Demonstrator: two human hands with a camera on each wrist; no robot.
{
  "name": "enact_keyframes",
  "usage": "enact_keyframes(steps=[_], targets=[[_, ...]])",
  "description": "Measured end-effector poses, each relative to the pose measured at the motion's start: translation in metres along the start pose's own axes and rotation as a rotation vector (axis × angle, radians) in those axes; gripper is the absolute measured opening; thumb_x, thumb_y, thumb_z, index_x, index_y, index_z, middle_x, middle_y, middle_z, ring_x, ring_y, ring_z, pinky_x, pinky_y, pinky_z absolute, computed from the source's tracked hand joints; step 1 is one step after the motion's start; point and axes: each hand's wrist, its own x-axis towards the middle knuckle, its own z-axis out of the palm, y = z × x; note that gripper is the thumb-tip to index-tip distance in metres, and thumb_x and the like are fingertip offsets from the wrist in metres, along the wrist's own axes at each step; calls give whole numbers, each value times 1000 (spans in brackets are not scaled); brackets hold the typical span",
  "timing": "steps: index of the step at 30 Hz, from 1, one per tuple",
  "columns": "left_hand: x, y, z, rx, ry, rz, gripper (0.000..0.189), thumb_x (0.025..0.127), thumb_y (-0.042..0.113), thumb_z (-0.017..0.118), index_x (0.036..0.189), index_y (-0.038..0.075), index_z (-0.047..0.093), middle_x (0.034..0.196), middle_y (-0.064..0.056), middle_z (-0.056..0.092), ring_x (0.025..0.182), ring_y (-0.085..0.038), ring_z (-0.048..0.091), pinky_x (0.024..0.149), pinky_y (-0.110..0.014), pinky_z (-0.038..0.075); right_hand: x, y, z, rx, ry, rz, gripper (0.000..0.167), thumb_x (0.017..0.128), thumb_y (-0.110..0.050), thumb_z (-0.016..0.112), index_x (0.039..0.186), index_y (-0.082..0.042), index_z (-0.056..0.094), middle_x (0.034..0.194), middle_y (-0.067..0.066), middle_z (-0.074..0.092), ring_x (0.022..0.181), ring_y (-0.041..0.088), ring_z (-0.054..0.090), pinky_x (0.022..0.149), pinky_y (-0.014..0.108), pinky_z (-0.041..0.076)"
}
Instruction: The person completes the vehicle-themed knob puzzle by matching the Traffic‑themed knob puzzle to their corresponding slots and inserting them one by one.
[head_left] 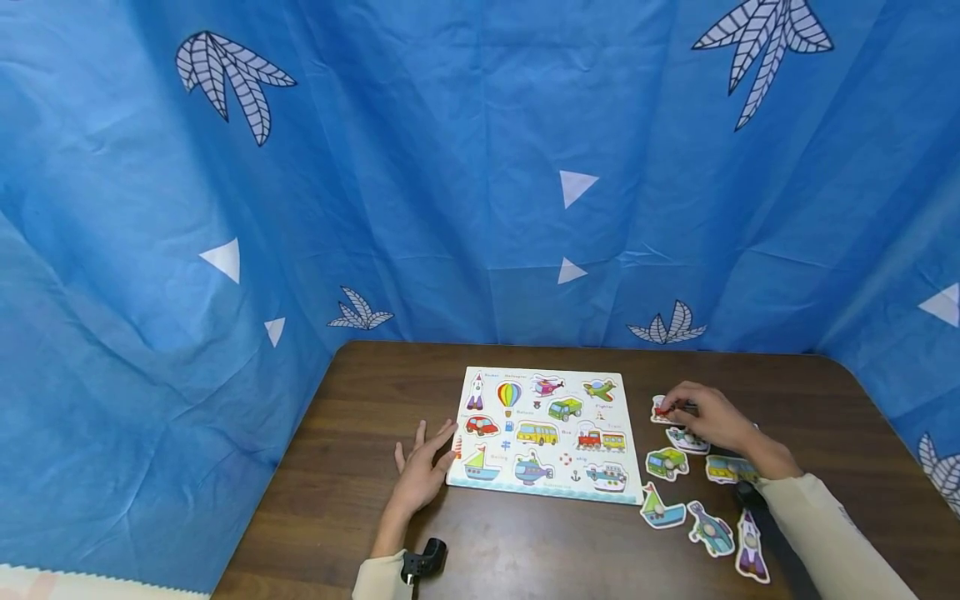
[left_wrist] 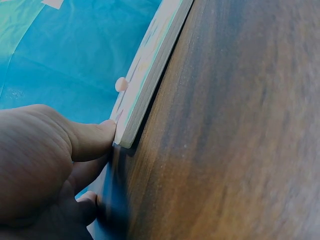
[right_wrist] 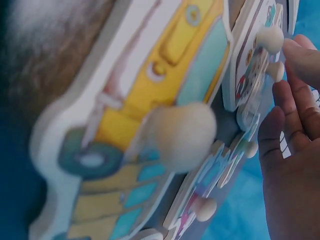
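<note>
A white puzzle board [head_left: 491, 373] with printed vehicles lies on the table. My left hand [head_left: 422, 475] rests beside its left edge, fingers spread, and the thumb [left_wrist: 97, 137] touches the corner in the left wrist view. My right hand [head_left: 712, 417] reaches over the loose pieces on the right, its fingertips right at a small red piece [head_left: 657, 410], which they partly cover. Below that hand lie a ship piece [head_left: 687, 442], a green truck piece [head_left: 666, 464] and a bus piece [head_left: 722, 471]. Close up, the right fingers [right_wrist: 300, 100] extend past wooden knobs [right_wrist: 270, 39].
Nearer the front lie a sailboat piece [head_left: 660, 510], a submarine piece [head_left: 711, 531] and a rocket piece [head_left: 750, 550]. The brown table [head_left: 330, 500] ends at a blue curtain [head_left: 487, 208] behind. A knob [left_wrist: 121, 84] stands up from the board.
</note>
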Motion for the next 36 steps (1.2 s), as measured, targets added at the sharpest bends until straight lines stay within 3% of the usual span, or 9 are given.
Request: enact_keyframes(steps=[17, 24, 30, 36], targets=[[1, 0, 0, -4, 5, -7, 44, 101, 13, 58, 144, 11, 55, 153, -12, 48, 152, -48, 11, 108, -75, -12, -4, 6, -2, -45, -51, 91, 27, 84, 8, 71, 87, -19, 73, 94, -5, 67, 85, 4, 57, 76, 30, 53], [1, 1, 0, -4, 10, -3, 44, 100, 12, 59, 144, 11, 56, 153, -13, 48, 151, -49, 12, 108, -76, -12, -3, 4, -1, -64, -13, 52, 31, 82, 10, 71, 85, -20, 73, 93, -5, 67, 86, 6, 59, 75, 31, 53], [-1, 0, 0, -3, 10, 5, 44, 100, 12, 59, 144, 11, 56, 152, -13, 48, 151, -50, 12, 108, -76, -12, -2, -11, 1, -52, 12, -10, 30, 81, 10, 73, 85, -20, 73, 93, -5, 69, 88, 8, 62, 77, 32, 54], [0, 0, 1, -12, 15, 4, 44, 100, 14, 60, 143, 11, 56, 152, -14, 49, 151, -51, 13, 107, -76, -12, 3, -27, 5, -10, 2, -91, 27, 82, 8, 74, 86, -19, 73, 92, -4, 70, 83, 11, 63, 70, 28, 53]])
